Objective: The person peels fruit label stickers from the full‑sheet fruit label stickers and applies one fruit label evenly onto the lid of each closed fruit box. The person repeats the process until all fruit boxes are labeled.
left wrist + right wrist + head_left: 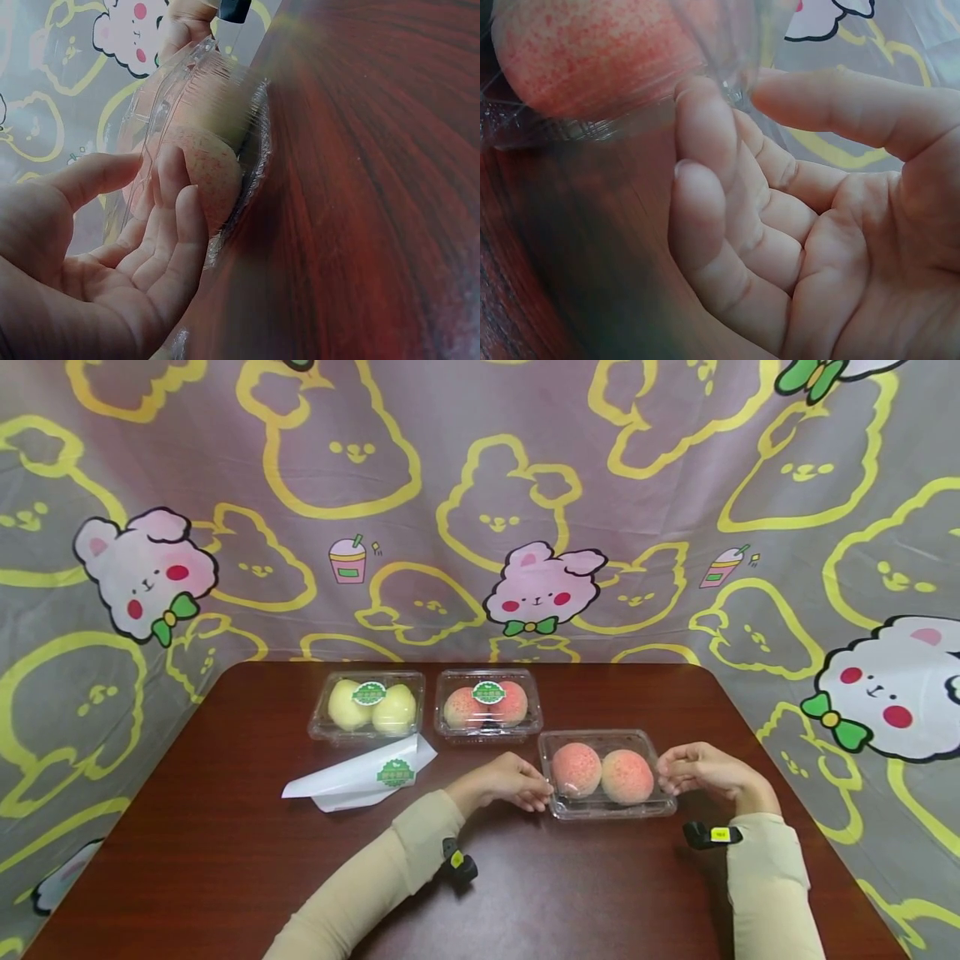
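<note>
Two pinkish-red peaches lie side by side in a clear plastic clamshell box on the right half of the table. At the box's left end, my left hand pinches the edge between thumb and fingers. The right hand pinches the opposite end in the same way. In the left wrist view the left thumb meets the clear rim, with the curled fingers beside the box wall. Up close in the right wrist view, the right thumb and forefinger meet at the plastic edge. No label shows on this box.
Behind stand a clear box of pale yellow-green fruit and a clear box of peaches, each with a green label. A curled white sheet with a green label lies left of my left hand. A patterned curtain surrounds the brown table.
</note>
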{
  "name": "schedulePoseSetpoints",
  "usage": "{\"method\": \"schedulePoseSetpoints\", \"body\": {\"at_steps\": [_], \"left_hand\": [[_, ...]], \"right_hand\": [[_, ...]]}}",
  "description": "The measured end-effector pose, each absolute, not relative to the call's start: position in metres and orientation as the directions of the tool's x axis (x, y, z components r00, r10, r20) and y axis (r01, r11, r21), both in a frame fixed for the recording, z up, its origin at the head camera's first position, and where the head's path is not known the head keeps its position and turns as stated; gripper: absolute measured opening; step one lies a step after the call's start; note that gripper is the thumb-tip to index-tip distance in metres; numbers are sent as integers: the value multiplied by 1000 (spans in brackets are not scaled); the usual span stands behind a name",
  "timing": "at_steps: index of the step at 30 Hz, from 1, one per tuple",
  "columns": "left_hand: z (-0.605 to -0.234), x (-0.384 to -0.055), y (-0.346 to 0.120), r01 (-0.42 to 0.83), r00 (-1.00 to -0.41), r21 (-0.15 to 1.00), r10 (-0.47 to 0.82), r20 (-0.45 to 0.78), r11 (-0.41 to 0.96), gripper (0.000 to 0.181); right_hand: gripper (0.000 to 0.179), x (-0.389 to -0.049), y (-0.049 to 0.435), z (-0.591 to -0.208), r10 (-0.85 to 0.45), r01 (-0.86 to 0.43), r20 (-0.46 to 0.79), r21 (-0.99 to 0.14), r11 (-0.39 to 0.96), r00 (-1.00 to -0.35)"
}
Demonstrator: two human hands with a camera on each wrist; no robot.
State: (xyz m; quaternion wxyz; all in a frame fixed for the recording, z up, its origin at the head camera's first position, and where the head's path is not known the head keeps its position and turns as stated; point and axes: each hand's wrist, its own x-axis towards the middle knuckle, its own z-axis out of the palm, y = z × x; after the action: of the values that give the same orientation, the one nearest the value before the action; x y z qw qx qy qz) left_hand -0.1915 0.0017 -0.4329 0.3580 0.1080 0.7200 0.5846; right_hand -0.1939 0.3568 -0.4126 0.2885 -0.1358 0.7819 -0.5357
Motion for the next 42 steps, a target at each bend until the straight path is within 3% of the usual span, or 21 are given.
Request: {"method": "schedulePoseSetpoints", "body": {"at_steps": [13,30,36,42], "left_hand": [[-430,-185,-12,-214,-733,925,575,-365,313,24],[-431,-186,-39,-167,-697,920,618,-364,353,24],[-428,-187,-45,-142,-686,915,629,-366,377,23],[-426,-188,-52,-108,-683,914,640,-354,390,24]], "right_hand": [[12,-193,346,-410,-537,92,-325,-905,415,-778],[15,-196,326,-411,-636,45,-299,-922,383,-711],[25,-195,319,-409,-630,48,-298,-923,382,-717],[19,-195,314,-411,-620,59,-306,-921,386,-722]]}}
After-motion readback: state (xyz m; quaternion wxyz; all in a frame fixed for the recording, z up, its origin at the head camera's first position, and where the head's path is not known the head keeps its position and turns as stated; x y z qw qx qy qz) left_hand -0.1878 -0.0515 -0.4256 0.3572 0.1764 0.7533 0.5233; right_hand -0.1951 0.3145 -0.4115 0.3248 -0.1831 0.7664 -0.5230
